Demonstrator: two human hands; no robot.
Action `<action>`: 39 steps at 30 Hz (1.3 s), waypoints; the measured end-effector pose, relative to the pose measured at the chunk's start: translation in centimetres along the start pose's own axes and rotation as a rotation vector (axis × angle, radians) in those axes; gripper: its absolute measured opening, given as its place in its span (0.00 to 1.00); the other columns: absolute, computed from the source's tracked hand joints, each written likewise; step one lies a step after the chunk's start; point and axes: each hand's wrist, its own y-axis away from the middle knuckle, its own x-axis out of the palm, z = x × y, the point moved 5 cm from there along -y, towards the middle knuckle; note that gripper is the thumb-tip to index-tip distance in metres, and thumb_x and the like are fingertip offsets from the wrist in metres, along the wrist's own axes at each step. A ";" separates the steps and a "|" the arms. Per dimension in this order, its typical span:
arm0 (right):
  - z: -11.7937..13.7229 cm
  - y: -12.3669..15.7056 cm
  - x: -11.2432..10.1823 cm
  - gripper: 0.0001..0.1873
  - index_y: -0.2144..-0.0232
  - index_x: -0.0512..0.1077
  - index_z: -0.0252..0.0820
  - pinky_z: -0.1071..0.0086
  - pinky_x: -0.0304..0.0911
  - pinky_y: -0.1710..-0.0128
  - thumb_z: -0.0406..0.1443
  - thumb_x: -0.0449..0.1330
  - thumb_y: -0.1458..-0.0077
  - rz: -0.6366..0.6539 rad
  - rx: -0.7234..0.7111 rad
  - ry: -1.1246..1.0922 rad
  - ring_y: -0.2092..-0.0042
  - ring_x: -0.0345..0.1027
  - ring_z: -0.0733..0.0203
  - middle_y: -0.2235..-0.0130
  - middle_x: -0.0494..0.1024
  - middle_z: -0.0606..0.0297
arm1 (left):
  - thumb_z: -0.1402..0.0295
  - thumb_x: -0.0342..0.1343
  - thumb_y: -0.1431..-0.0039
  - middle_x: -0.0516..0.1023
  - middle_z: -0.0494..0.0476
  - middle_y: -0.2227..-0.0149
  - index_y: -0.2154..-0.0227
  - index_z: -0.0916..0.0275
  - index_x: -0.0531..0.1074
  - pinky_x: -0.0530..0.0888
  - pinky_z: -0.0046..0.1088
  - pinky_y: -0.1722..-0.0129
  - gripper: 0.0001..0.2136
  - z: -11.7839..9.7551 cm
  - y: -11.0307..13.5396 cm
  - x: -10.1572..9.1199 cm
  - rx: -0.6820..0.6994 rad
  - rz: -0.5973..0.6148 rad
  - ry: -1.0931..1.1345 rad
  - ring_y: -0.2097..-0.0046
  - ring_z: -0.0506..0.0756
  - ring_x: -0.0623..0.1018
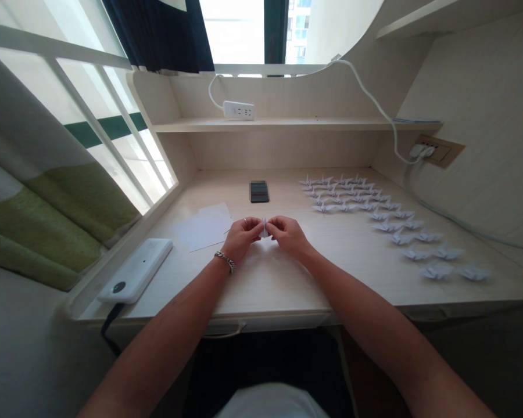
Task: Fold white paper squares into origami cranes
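Observation:
Between my two hands, just above the middle of the desk, is a small piece of folded white paper (pixel 264 228). My left hand (pixel 244 233), with a ring and a chain bracelet on its wrist, pinches the paper's left side. The right side is pinched by my right hand (pixel 286 233). Fingers cover much of the paper, so its exact folded shape is hard to make out. Flat white paper sheets (pixel 207 225) lie to the left of my left hand. Several folded paper cranes (pixel 387 225) stand in rows on the right of the desk.
A dark rectangular object (pixel 259 191) lies beyond my hands. At the left edge is a white power bank (pixel 137 270) with a dark cable. A power strip (pixel 239 110) sits on the shelf (pixel 287 125). White cables run to a wall socket (pixel 440 151) at right.

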 end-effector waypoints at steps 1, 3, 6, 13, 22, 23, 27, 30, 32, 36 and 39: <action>0.0 0.0 0.0 0.12 0.75 0.71 0.39 0.70 0.64 0.72 0.42 0.57 0.48 -0.005 -0.003 0.009 0.73 0.66 0.63 0.76 0.72 0.67 | 0.61 0.68 0.60 0.74 0.51 0.75 0.75 0.66 0.73 0.68 0.24 0.71 0.15 0.0 0.0 -0.1 0.003 0.000 -0.004 0.72 0.48 0.72; 0.1 0.1 0.0 0.11 0.73 0.72 0.39 0.70 0.64 0.71 0.41 0.58 0.48 -0.015 -0.016 -0.001 0.72 0.67 0.63 0.75 0.73 0.66 | 0.61 0.68 0.59 0.73 0.51 0.75 0.75 0.66 0.72 0.68 0.24 0.71 0.15 0.1 -0.1 -0.1 0.007 0.000 -0.010 0.73 0.48 0.72; 0.4 0.1 -0.1 0.10 0.69 0.73 0.39 0.69 0.66 0.71 0.40 0.58 0.49 -0.020 -0.033 -0.067 0.72 0.68 0.63 0.72 0.75 0.65 | 0.60 0.68 0.58 0.74 0.52 0.75 0.74 0.66 0.73 0.68 0.24 0.71 0.15 0.1 -0.1 -0.1 0.010 0.007 -0.021 0.72 0.48 0.73; 0.8 0.1 -0.4 0.07 0.70 0.74 0.40 0.68 0.67 0.70 0.38 0.59 0.49 -0.012 -0.054 -0.065 0.72 0.69 0.63 0.73 0.76 0.65 | 0.58 0.68 0.59 0.74 0.53 0.76 0.75 0.66 0.73 0.68 0.25 0.72 0.16 0.2 -0.3 -0.2 0.018 0.013 -0.058 0.73 0.49 0.73; 0.8 0.3 -0.3 0.07 0.72 0.73 0.40 0.69 0.65 0.71 0.38 0.57 0.49 -0.012 -0.043 0.041 0.73 0.69 0.62 0.75 0.75 0.65 | 0.58 0.68 0.60 0.74 0.53 0.76 0.74 0.66 0.74 0.69 0.26 0.71 0.16 0.3 -0.4 -0.3 0.053 0.008 -0.126 0.73 0.49 0.72; 0.8 0.3 -0.3 0.07 0.72 0.73 0.40 0.69 0.65 0.71 0.38 0.57 0.49 -0.020 -0.045 0.056 0.73 0.69 0.62 0.75 0.75 0.65 | 0.58 0.68 0.60 0.74 0.53 0.76 0.74 0.66 0.74 0.69 0.26 0.72 0.16 0.3 -0.4 -0.4 0.058 0.006 -0.134 0.73 0.49 0.72; 0.9 0.4 -0.3 0.08 0.73 0.73 0.40 0.69 0.65 0.70 0.38 0.57 0.49 -0.042 -0.048 0.064 0.71 0.69 0.62 0.74 0.75 0.65 | 0.59 0.68 0.60 0.74 0.53 0.76 0.75 0.66 0.74 0.69 0.25 0.72 0.15 0.0 -0.3 -0.4 0.076 -0.001 -0.159 0.73 0.49 0.72; 0.6 0.3 -0.2 0.08 0.72 0.73 0.39 0.69 0.66 0.70 0.39 0.58 0.49 -0.034 -0.033 -0.016 0.72 0.69 0.63 0.74 0.75 0.65 | 0.59 0.68 0.61 0.74 0.53 0.77 0.75 0.66 0.74 0.68 0.25 0.73 0.15 -0.1 -0.3 -0.4 0.071 -0.007 -0.145 0.74 0.49 0.72; 0.5 0.2 -0.1 0.09 0.71 0.73 0.39 0.68 0.67 0.71 0.39 0.59 0.50 -0.021 -0.016 -0.110 0.72 0.69 0.63 0.73 0.75 0.65 | 0.59 0.68 0.61 0.74 0.53 0.76 0.75 0.65 0.74 0.68 0.24 0.73 0.15 -0.1 -0.2 -0.3 0.059 -0.005 -0.123 0.74 0.49 0.72; 0.5 0.1 -0.2 0.10 0.70 0.72 0.40 0.68 0.69 0.71 0.40 0.63 0.54 -0.041 -0.002 -0.215 0.71 0.70 0.63 0.72 0.75 0.65 | 0.58 0.67 0.58 0.75 0.53 0.75 0.73 0.65 0.73 0.69 0.24 0.72 0.16 -0.1 -0.1 -0.1 0.039 0.001 -0.082 0.72 0.49 0.73; 0.8 0.1 -0.5 0.09 0.73 0.71 0.40 0.68 0.69 0.72 0.39 0.64 0.55 -0.090 -0.023 -0.177 0.72 0.69 0.63 0.73 0.75 0.66 | 0.58 0.67 0.58 0.75 0.53 0.74 0.73 0.65 0.73 0.69 0.24 0.72 0.15 -0.1 0.0 -0.1 0.020 -0.007 -0.057 0.72 0.48 0.73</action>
